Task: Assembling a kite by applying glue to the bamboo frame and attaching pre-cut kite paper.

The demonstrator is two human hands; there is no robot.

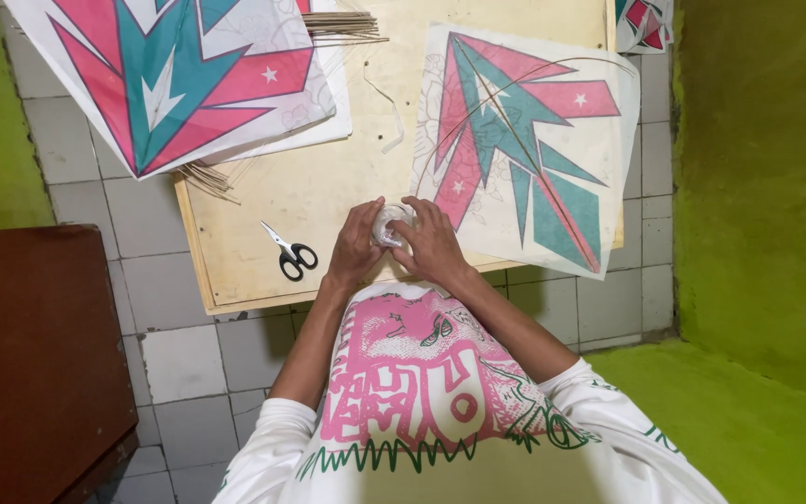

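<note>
On a low wooden desk (235, 280) over grey floor tiles (188, 355), between green walls, black-handled scissors (291, 254) lie near the front edge, tips pointing toward the far-left corner. Just right of them, the left hand (354, 245) and right hand (433, 245) pinch a small clear tape roll (390, 224) between their fingers at the front edge. A pink-and-teal kite (524, 149) covers the right side, its spine running diagonally from far-left to near-right.

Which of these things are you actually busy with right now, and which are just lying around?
In hand:
left hand and right hand on a clear tape roll
kite with bent stick beside them

Lying about:
scissors
stacked kites
stick bundle
</note>
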